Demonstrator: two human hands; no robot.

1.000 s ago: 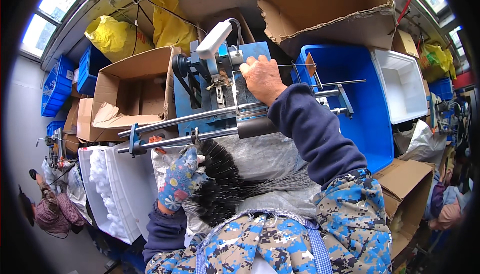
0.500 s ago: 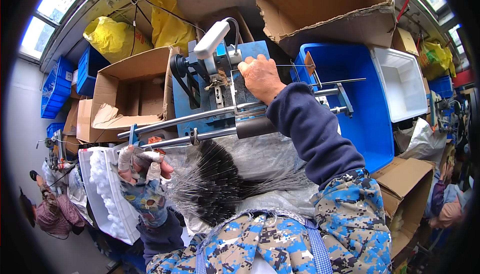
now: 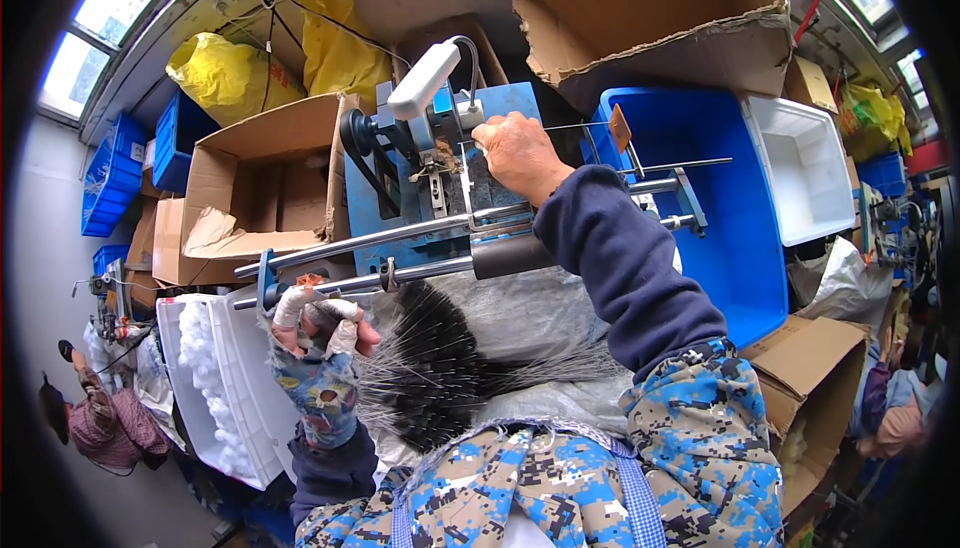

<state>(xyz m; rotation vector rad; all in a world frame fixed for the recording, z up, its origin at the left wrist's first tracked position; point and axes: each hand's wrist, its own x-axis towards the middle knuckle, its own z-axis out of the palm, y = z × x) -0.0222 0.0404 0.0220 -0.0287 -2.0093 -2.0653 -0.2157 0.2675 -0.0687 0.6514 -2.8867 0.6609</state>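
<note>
My right hand (image 3: 520,156), bare and closed, rests over the blue bench machine (image 3: 380,238) beside its white upper housing (image 3: 425,80). What its fingers grip is hidden; a thin metal rod runs from beside it to a small brown plate (image 3: 620,128). My left hand (image 3: 322,333), its fingers wrapped in white tape, is curled below the left end of the two steel rails (image 3: 345,278). I cannot make out what is in it. Right beside it, a bundle of thin wire brushes with black bristles (image 3: 430,368) lies across my lap.
A blue bin (image 3: 735,288) and a white tub (image 3: 800,158) stand to the right. An open cardboard box (image 3: 225,163) is left of the machine, and a white crate (image 3: 205,428) holds fluffy white pieces. Another person (image 3: 115,423) is at the far left.
My left hand has moved right and slightly up, closer to the rails and the wire bundle. The right hand has shifted slightly down and left, still closed at the machine.
</note>
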